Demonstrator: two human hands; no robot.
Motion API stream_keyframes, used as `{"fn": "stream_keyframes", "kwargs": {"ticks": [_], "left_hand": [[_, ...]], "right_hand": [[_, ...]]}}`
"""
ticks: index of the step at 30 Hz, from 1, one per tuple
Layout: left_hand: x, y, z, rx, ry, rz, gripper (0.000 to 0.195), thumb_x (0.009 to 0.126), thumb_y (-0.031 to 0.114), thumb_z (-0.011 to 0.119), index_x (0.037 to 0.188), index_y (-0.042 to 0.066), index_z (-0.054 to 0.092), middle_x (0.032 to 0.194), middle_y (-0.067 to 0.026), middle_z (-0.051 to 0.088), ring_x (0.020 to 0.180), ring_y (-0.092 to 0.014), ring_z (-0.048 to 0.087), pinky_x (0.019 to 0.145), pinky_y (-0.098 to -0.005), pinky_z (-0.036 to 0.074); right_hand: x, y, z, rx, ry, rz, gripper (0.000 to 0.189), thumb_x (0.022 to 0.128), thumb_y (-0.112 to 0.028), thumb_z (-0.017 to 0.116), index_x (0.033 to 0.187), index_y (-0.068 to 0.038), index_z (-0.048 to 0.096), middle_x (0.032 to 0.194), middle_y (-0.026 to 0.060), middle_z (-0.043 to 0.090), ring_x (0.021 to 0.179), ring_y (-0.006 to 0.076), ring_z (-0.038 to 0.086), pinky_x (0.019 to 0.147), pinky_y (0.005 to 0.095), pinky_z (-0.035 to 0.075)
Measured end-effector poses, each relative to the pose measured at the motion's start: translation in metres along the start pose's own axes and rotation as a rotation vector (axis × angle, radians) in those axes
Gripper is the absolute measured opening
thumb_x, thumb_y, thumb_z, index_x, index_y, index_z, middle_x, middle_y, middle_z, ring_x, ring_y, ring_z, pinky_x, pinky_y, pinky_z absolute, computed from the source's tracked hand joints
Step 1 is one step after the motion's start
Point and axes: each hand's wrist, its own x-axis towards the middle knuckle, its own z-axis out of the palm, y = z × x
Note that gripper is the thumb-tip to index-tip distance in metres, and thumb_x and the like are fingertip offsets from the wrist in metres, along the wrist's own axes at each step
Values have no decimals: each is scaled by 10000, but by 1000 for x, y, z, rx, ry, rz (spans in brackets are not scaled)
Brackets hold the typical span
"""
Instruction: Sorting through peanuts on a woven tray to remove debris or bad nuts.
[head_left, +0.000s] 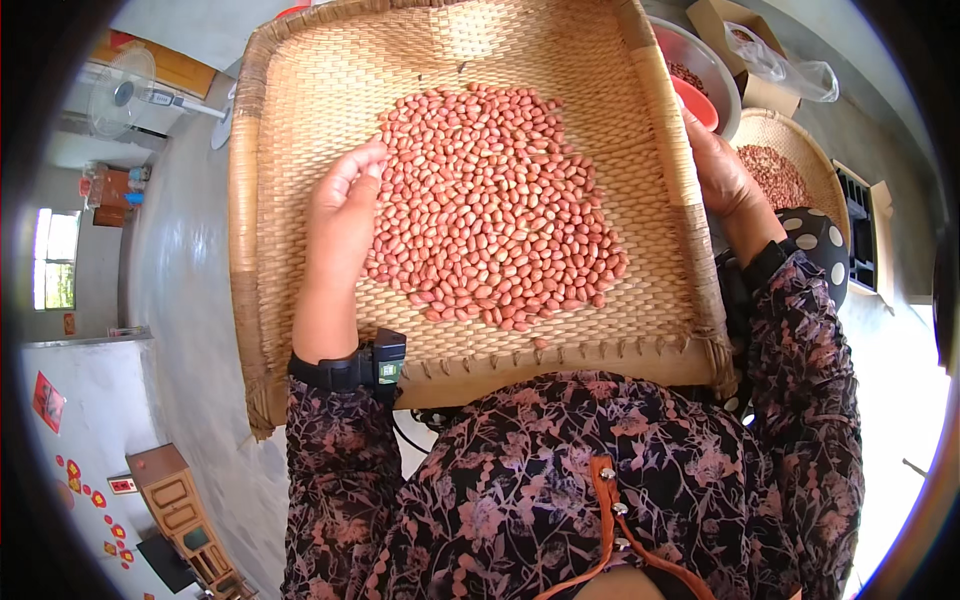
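A woven bamboo winnowing tray (300, 97) lies across my lap, its straight wooden edge against my body. Spread over its middle is a single layer of shelled, red-skinned peanuts (487, 210). At the left border of the peanuts is my left hand (349, 184), fingers bent and thumb near them; whether a peanut is between the fingertips cannot be seen. My right hand (716, 165) holds the tray's right rim from outside, with its fingers hidden behind or under the rim. One loose peanut (540, 343) sits by the near edge.
Right of the tray stand a metal basin (731, 82) with a red bowl (694, 101) in it, and a round woven basket (817, 150) containing peanuts. Behind them is a cardboard box (765, 94) with a plastic bag (787, 67). A standing fan (124, 91) is at far left.
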Motion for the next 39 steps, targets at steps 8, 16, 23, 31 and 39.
{"fn": "stream_keyframes", "kwargs": {"ticks": [8, 16, 23, 31, 39], "left_hand": [[5, -14, -2, 646, -20, 410, 161, 833, -67, 577, 955, -2, 660, 1261, -150, 548, 1137, -222, 544, 952, -287, 438], [0, 2, 9, 713, -18, 405, 196, 739, -65, 623, 912, 22, 653, 1242, -224, 558, 1217, -386, 484, 1046, -406, 381], [-3, 7, 9, 807, -50, 426, 210, 770, -74, 603, 954, 15, 654, 1272, -183, 539, 1222, -334, 488, 1049, -354, 374], [-4, 11, 9, 872, -86, 452, 165, 773, -50, 611, 926, 2, 642, 1271, -198, 538, 1223, -354, 486, 1041, -369, 383], [-6, 12, 11, 807, -86, 389, 154, 763, -46, 626, 906, 9, 640, 1284, -202, 531, 1241, -358, 474, 1039, -376, 386]], "right_hand": [[-14, 6, 18, 90, 64, 31, 454, 990, -408, 476, 1193, -12, 565, 1004, 34, 624, 877, 103, 594, 758, 254, 508], [-18, 0, 21, 103, 10, 55, 417, 995, -373, 481, 1186, -13, 570, 994, 24, 624, 866, 92, 589, 753, 247, 506], [-21, 2, 29, 153, 35, 9, 438, 988, -379, 495, 1223, -11, 540, 1045, 44, 625, 906, 109, 597, 788, 261, 512], [-23, 0, 27, 158, 29, 6, 476, 987, -384, 494, 1281, -9, 495, 1107, 65, 620, 960, 128, 601, 835, 273, 512], [-18, 5, 22, 161, 39, 30, 457, 990, -385, 488, 1245, -8, 530, 1083, 54, 623, 940, 115, 601, 815, 269, 513]]}}
